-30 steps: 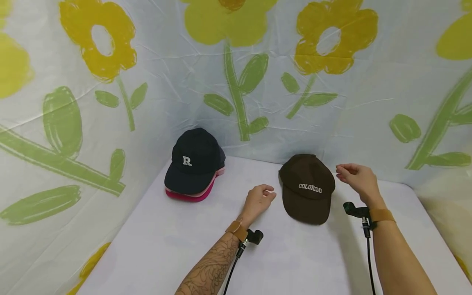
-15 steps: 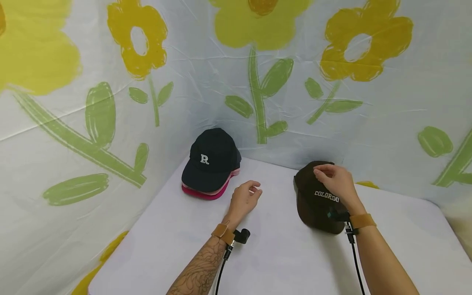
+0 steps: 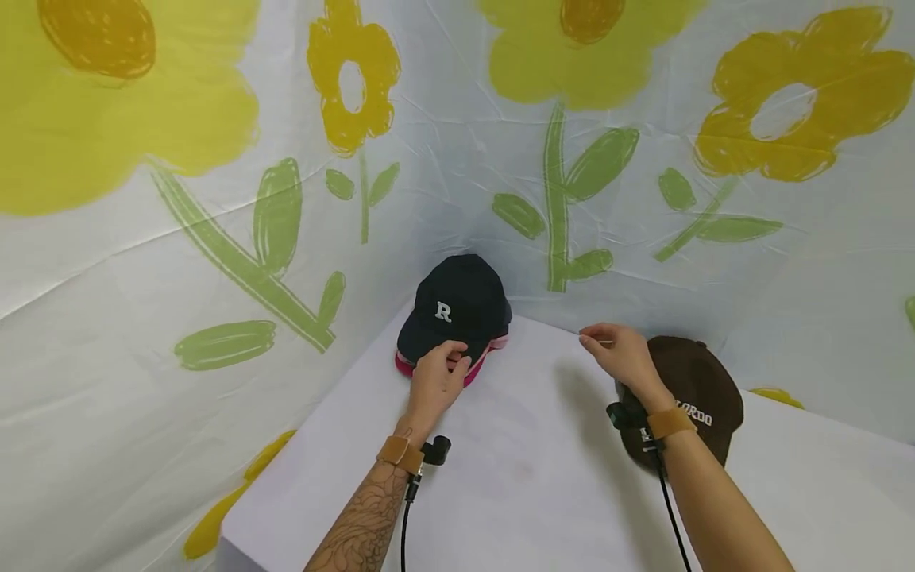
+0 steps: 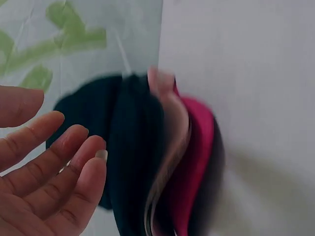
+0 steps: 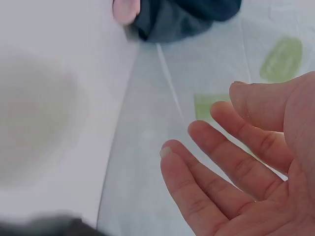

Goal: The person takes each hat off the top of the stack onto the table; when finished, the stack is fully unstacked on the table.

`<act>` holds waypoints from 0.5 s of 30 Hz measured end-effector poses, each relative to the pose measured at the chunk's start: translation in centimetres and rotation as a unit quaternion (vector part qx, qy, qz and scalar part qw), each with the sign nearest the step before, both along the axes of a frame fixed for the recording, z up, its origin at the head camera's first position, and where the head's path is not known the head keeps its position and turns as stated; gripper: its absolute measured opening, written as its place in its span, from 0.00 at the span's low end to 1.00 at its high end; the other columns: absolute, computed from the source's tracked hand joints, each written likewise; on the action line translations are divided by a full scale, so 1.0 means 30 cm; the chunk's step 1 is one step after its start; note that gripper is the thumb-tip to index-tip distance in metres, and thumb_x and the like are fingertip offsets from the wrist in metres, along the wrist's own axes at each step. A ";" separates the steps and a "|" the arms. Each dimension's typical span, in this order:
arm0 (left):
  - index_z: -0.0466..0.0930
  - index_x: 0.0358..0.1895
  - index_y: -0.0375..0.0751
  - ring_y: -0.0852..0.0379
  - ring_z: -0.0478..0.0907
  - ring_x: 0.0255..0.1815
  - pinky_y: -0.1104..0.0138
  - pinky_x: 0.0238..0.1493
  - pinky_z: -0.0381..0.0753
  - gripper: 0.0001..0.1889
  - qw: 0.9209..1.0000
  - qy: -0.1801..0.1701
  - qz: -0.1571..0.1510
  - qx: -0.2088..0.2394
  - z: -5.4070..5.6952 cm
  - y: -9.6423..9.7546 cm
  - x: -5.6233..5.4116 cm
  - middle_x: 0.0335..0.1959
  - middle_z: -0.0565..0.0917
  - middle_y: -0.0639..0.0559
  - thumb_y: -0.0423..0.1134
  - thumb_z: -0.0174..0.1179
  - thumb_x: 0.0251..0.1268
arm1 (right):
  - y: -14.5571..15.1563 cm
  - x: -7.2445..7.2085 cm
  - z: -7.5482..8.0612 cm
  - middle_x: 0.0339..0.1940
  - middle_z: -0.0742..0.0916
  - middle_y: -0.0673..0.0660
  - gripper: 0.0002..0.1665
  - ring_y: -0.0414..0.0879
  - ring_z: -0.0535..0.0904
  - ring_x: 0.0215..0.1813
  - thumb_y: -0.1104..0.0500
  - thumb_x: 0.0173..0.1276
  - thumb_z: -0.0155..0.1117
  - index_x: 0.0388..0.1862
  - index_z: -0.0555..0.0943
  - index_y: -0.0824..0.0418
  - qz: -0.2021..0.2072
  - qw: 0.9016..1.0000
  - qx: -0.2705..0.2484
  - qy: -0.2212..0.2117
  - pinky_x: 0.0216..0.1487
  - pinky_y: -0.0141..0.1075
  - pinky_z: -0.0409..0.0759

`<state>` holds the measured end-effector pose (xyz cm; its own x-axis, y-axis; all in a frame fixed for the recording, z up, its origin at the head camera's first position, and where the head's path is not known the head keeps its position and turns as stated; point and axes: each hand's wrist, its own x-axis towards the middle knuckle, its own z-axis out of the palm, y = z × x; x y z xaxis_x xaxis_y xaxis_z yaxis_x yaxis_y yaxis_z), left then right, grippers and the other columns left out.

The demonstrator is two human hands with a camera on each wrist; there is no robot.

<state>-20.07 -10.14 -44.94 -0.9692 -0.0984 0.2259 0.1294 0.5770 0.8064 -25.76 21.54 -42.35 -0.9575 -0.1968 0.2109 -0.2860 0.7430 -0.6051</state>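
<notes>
Left hand point(image 3: 434, 381), loosely spread, is by navy cap point(image 3: 468, 294) near surface's point(image 3: 518, 492) far-left corner; right hand point(image 3: 623, 359), likewise spread, hovers by brown cap point(image 3: 696, 373)

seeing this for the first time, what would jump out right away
The big yellow flowers on the cloth backdrop probably come first, along the top of the head view. Next is the dark cap with its white R, stacked on pink caps at the table's far left corner, the left hand close in front. The brown cap sits to the right, partly hidden behind the right arm.
</notes>
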 end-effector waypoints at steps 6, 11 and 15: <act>0.85 0.52 0.40 0.52 0.82 0.41 0.57 0.43 0.84 0.11 0.997 -0.003 0.071 0.003 -0.023 -0.154 -0.016 0.41 0.86 0.46 0.38 0.63 0.71 | -0.136 -0.070 -0.018 0.54 0.88 0.65 0.19 0.64 0.84 0.56 0.52 0.78 0.59 0.57 0.84 0.64 0.025 0.999 -0.001 -0.024 0.51 0.55 0.85; 0.85 0.52 0.39 0.51 0.82 0.40 0.58 0.43 0.82 0.12 0.996 -0.005 0.087 0.013 -0.048 -0.233 -0.036 0.39 0.86 0.46 0.38 0.62 0.71 | -0.220 -0.126 -0.030 0.53 0.88 0.66 0.19 0.64 0.83 0.57 0.55 0.77 0.59 0.56 0.83 0.66 0.038 0.999 -0.007 -0.032 0.53 0.56 0.84; 0.84 0.53 0.38 0.50 0.82 0.41 0.58 0.41 0.83 0.12 0.995 -0.011 0.097 0.024 -0.064 -0.289 -0.047 0.40 0.87 0.45 0.37 0.63 0.70 | -0.282 -0.171 -0.044 0.53 0.88 0.66 0.18 0.64 0.83 0.56 0.55 0.77 0.60 0.56 0.84 0.66 0.046 0.998 -0.013 -0.037 0.53 0.56 0.83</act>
<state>-21.47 -18.80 -46.85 -0.9353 -0.2949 0.1957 0.0014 0.5499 0.8352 -30.88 13.09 -43.68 -0.9485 -0.2810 0.1462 -0.3067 0.6994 -0.6455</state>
